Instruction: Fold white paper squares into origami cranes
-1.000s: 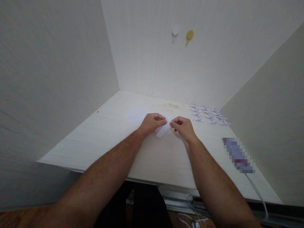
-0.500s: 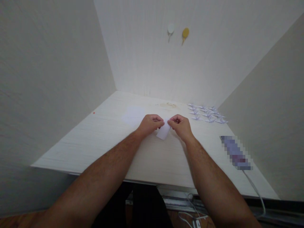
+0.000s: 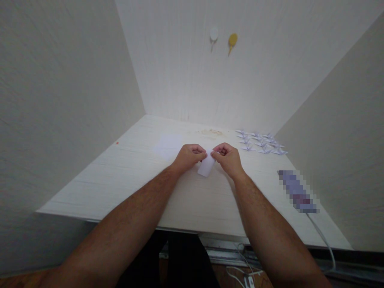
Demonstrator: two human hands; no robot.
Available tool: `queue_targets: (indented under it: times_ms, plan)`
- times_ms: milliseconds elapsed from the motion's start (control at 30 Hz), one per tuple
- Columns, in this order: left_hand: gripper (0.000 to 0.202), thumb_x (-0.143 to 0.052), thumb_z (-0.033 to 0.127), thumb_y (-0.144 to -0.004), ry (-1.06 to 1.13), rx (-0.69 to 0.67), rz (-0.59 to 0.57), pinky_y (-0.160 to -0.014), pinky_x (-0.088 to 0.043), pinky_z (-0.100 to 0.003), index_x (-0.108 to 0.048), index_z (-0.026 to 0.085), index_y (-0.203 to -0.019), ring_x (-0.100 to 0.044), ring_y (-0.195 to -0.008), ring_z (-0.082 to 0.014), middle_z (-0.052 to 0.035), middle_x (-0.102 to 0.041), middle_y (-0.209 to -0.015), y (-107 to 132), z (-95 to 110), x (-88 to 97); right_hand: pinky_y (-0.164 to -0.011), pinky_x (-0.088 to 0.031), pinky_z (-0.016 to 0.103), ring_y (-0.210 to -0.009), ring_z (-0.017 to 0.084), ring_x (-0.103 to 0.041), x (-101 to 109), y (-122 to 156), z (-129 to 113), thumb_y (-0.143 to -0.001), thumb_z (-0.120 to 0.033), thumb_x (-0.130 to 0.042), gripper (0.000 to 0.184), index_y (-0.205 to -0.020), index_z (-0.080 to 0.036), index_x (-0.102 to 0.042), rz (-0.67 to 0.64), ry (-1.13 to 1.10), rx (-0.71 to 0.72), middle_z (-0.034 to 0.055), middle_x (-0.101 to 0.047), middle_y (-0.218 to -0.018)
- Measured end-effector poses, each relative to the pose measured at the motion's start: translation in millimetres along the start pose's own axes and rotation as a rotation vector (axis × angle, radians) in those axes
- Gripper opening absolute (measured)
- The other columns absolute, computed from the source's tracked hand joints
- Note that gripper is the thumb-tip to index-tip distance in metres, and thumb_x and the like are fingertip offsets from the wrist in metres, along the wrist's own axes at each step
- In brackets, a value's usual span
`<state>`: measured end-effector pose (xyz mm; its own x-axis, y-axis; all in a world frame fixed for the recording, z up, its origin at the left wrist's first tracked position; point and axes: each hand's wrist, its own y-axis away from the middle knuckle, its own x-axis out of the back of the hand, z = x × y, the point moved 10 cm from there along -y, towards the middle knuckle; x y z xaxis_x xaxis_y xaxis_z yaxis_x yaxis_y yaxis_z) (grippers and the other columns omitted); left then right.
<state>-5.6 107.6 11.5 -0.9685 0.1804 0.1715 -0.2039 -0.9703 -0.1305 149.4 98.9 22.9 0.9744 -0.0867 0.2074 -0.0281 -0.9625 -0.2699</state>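
A small white rectangle of paper (image 3: 207, 166), apparently folded, is held slanted above the table between my two hands. My left hand (image 3: 192, 155) pinches its upper left edge between thumb and fingers. At the upper right corner, my right hand (image 3: 227, 157) pinches it the same way, its thumb close to the left thumb. The fingertips behind the paper are hidden. Beyond my left hand, a pale stack or sheet of white paper (image 3: 169, 145) lies flat on the table.
Several folded paper cranes (image 3: 259, 142) stand in rows at the back right. A blurred-out flat device (image 3: 297, 192) with a white cable (image 3: 322, 232) lies near the right edge. Two hooks, one white (image 3: 213, 34) and one yellow (image 3: 233, 40), are on the back wall.
Both hands keep their pinch on the paper, almost still. The camera view has shifted very slightly.
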Motion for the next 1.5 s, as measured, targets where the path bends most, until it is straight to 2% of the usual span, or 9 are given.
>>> queue_targets:
  times_ms: [133,267,400,1000,1500]
  plan:
    - [0.015,-0.07,0.028,-0.067,0.012,-0.021,0.011,-0.051,-0.041,-0.02,-0.067,0.014,-0.073,-0.052,-0.052,-0.0082,0.0003,-0.064,-0.062,-0.7,-0.6,0.0,-0.05,-0.037,0.023,-0.053,0.01,-0.05,-1.8,0.7,0.7,-0.064,-0.03,-0.072,0.028,-0.088,-0.017,-0.064,-0.005,-0.075,-0.033,-0.0018,-0.062,-0.065]
    - [0.016,-0.07,0.029,-0.068,0.023,-0.039,0.014,-0.051,-0.041,-0.02,-0.067,0.014,-0.073,-0.052,-0.052,-0.0082,0.0007,-0.063,-0.061,-2.2,-3.7,-0.3,-0.049,-0.036,0.023,-0.052,0.01,-0.048,-1.8,0.4,4.8,-0.065,-0.033,-0.073,0.022,-0.078,-0.016,-0.066,0.006,-0.049,-0.073,-0.0012,-0.06,-0.061]
    - [0.018,-0.07,0.031,-0.068,0.056,-0.049,0.001,-0.052,-0.041,-0.021,-0.067,0.014,-0.074,-0.053,-0.054,-0.0086,0.0,-0.064,-0.063,-3.3,-5.5,-1.4,-0.048,-0.034,0.023,-0.05,0.009,-0.045,-2.7,-0.1,2.6,-0.065,-0.031,-0.073,0.018,-0.073,-0.017,-0.065,0.004,-0.063,-0.049,-0.0025,-0.057,-0.057]
    - [0.018,-0.068,0.032,-0.068,0.026,-0.044,-0.003,-0.055,-0.043,-0.022,-0.067,0.014,-0.073,-0.054,-0.056,-0.0098,-0.001,-0.064,-0.064,-0.8,-1.5,-2.2,-0.049,-0.037,0.023,-0.051,0.01,-0.048,-0.6,0.8,-0.6,-0.066,-0.032,-0.072,0.018,-0.072,-0.017,-0.064,0.011,-0.037,-0.029,-0.0013,-0.06,-0.06]
    - [0.016,-0.067,0.029,-0.069,0.017,-0.053,0.0,-0.055,-0.041,-0.021,-0.066,0.014,-0.071,-0.052,-0.055,-0.009,0.0,-0.063,-0.063,0.3,2.7,-2.9,-0.048,-0.035,0.022,-0.05,0.009,-0.045,-2.2,0.5,-0.8,-0.065,-0.031,-0.072,0.018,-0.071,-0.017,-0.064,0.0,-0.056,-0.021,-0.0027,-0.057,-0.057]
